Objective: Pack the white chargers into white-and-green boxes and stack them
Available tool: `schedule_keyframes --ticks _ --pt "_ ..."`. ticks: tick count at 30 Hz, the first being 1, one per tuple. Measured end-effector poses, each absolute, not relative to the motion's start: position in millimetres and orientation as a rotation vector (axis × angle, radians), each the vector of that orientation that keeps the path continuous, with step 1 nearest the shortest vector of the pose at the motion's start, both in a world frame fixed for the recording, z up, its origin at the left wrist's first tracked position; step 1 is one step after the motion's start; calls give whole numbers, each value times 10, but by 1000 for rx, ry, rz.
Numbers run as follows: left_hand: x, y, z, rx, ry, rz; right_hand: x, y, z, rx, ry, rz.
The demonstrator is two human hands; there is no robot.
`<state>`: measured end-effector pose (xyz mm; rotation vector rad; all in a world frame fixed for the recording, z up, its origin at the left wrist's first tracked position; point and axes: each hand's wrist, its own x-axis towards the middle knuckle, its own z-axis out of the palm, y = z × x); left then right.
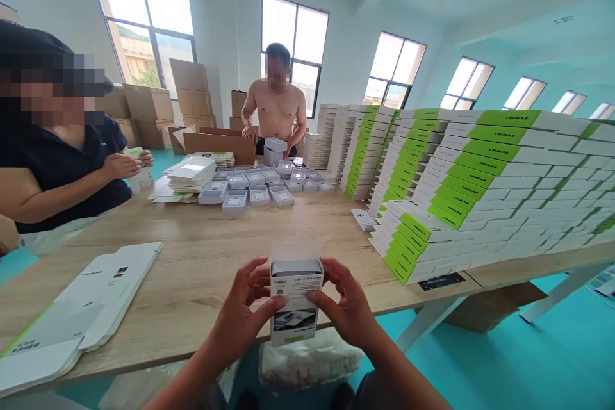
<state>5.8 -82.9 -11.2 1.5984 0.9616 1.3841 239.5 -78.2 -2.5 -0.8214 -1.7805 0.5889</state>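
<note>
A small white printed carton (296, 298) stands upright between my two hands at the table's front edge. Its top is open with a flap raised, and a grey insert (296, 266) shows inside. My left hand (250, 304) grips the left side, thumb on the printed face. On the right side, my right hand (343, 301) holds it the same way, fingers behind the edge. To the left lies a pile of flat, unfolded cartons (91, 307). Several clear plastic trays (259, 195) sit further back on the table.
Tall stacks of white and green boxes (480, 166) fill the right side of the wooden table (216, 230). One person (62, 160) at the left holds a small carton; another person (276, 109) stands behind an open cardboard box (218, 146). A plastic-wrapped bundle (310, 359) lies below the edge.
</note>
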Motion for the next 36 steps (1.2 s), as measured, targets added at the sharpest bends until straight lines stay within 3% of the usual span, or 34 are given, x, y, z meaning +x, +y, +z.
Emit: schedule_keyframes --ticks 4,10,17,20,25,29,36 --pt "-77 -931 -251 1980 1044 1353 2468 -818 -25 -777 -1949 467" --pt "-227 -1004 55 2331 1130 1115 2504 -799 141 -700 -2045 396" --pt "-101 -1063 99 2338 1050 1438 2487 -826 292 -573 -2097 277" --pt "-115 -1113 167 2433 1015 1368 2470 -864 429 -661 -2168 339" --pt "-20 -1201 430 2141 1298 1162 2365 -891 602 -889 -2078 649" --pt "105 -1205 504 1886 1454 1179 2281 -876 603 -1015 -1950 698" --pt "127 -1212 470 1920 1359 1307 2341 -826 546 -872 -1987 676"
